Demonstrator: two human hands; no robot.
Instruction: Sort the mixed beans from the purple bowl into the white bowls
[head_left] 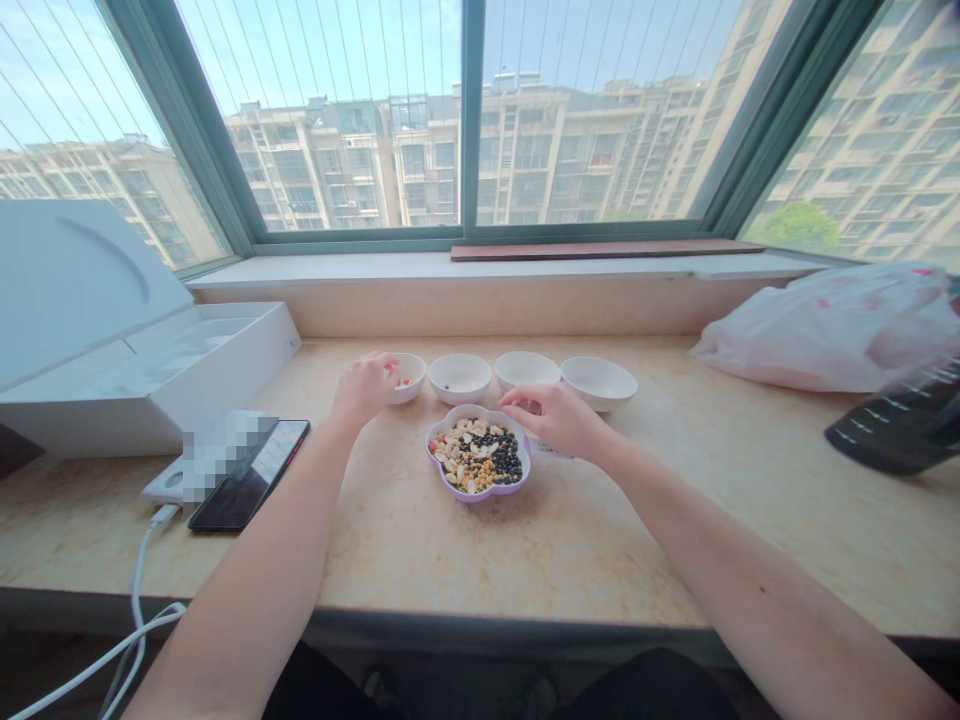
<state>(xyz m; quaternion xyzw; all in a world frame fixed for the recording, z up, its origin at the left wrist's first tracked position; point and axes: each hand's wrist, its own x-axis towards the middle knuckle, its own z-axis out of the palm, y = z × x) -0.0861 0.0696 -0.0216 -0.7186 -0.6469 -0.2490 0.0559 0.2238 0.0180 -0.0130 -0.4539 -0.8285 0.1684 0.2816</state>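
Note:
A pale purple, flower-shaped bowl (480, 496) stands on the counter with black beans, yellow grains, flat white seeds and some reddish pieces in it. My left hand (364, 388) reaches over the leftmost white bowl (409, 392), which has a few reddish pieces inside. Its fingers are bent together at the rim, and whatever they pinch is too small to make out. At the right rim of the purple bowl is my right hand (559, 415), fingertips drawn together above the black beans. I cannot see what lies between them.
Three more white bowls continue the row: one (460, 380) with a small dark bit, another (526, 370), and a rightmost one (598, 382). A phone (251, 475), a white cable (139, 570) and an open white box (150, 390) lie left; a plastic bag (832, 325) and dark container (896, 425) right.

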